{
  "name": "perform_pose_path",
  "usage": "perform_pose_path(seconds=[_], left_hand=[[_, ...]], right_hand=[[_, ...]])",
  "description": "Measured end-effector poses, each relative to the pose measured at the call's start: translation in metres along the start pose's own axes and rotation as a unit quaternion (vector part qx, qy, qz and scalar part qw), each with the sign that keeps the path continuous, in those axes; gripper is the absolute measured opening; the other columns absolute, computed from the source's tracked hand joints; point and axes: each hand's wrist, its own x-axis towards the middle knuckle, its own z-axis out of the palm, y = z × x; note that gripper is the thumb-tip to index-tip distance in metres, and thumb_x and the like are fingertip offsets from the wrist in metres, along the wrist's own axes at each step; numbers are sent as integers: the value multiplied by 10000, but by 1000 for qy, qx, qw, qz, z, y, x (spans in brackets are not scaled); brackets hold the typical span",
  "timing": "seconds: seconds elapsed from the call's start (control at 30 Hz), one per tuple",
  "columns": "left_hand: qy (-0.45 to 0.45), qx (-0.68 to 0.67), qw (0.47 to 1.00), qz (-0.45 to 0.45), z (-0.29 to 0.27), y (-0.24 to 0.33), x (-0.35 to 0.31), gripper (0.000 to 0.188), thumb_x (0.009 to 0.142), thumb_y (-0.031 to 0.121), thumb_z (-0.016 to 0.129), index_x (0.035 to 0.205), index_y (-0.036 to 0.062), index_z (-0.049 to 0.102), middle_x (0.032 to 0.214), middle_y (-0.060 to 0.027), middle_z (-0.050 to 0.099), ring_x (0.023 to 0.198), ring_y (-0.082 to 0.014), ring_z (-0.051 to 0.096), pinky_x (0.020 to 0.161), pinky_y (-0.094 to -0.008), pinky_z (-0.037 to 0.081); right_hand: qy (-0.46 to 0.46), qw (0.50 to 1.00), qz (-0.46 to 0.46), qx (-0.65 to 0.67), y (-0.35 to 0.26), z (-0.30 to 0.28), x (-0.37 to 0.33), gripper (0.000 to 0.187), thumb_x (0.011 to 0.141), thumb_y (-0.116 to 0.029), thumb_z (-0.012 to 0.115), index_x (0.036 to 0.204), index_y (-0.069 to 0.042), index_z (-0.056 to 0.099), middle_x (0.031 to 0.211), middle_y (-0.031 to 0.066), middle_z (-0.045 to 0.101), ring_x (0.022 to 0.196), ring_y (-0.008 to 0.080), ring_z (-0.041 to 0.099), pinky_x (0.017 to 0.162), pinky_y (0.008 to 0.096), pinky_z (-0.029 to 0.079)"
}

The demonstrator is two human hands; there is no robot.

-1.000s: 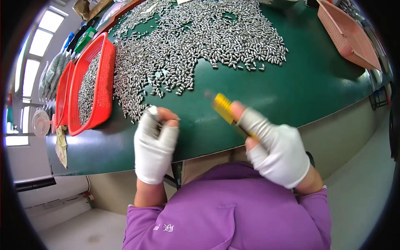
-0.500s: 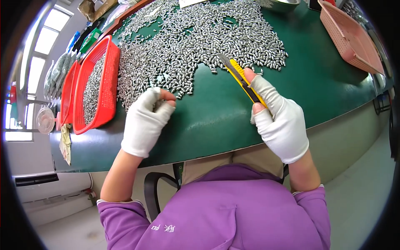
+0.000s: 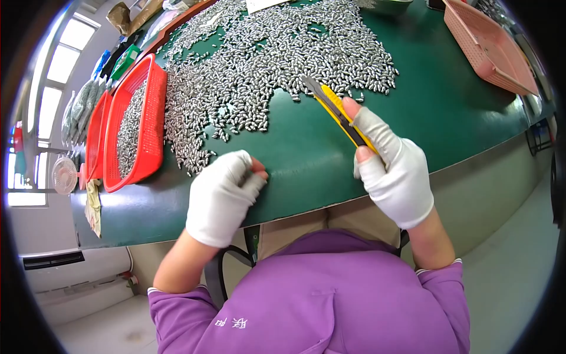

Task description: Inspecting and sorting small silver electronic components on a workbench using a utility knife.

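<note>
My right hand (image 3: pixel 396 168), in a white glove with bare fingertips, grips a yellow and black utility knife (image 3: pixel 339 115). Its blade is out and points away from me, toward a wide spread of small silvery metal pieces (image 3: pixel 306 50) on the green table (image 3: pixel 295 159). My left hand (image 3: pixel 221 197), gloved the same way, is near the table's front edge, just short of the closest pieces. Its thumb and fingers are pinched together; whatever they may hold is hidden.
At the left stands a red plastic basket (image 3: pixel 154 112) holding more metal pieces, with another red basket (image 3: pixel 94 138) beside it. A pink basket (image 3: pixel 492 56) lies at the far right. A small fan (image 3: pixel 65 174) and a pale cloth (image 3: pixel 93 206) are at the left edge.
My left hand has drawn back from the metal pieces, toward me and to the right, fingers still closed. My right hand with the utility knife has barely moved.
</note>
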Motion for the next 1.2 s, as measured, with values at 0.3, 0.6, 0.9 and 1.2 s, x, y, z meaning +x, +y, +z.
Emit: perform_pose_path(seconds=[0.3,0.6,0.9,1.2], left_hand=[[49,-88,994,-48,15,-3,-27,122,781,52,707,895,68,668,748,-76,611,634,-207,581,606,-297,469],[62,-85,993,-61,14,1,-29,108,757,39,725,838,58,655,719,-80,599,609,-209,572,582,-302,461],[62,-76,995,-15,16,-3,-30,99,790,-40,706,822,17,632,726,1,551,632,-61,494,582,-209,424],[65,-58,996,-14,14,3,-26,104,748,36,721,805,65,639,730,-87,603,642,-249,591,592,-321,468]], right_hand=[[-162,970,-78,-161,-33,3,-55,590,708,15,623,1290,-74,586,598,81,587,464,222,561,465,343,475],[-203,949,-85,-225,-47,13,-53,590,691,-31,624,1278,-73,601,546,25,555,444,165,546,436,313,467],[-204,951,-93,-213,-41,15,-50,566,717,-43,616,1281,-77,599,541,38,555,445,172,553,432,317,464],[-278,935,-98,-200,-53,0,-26,542,737,-66,611,1279,-70,596,534,48,559,439,196,557,432,327,466]])
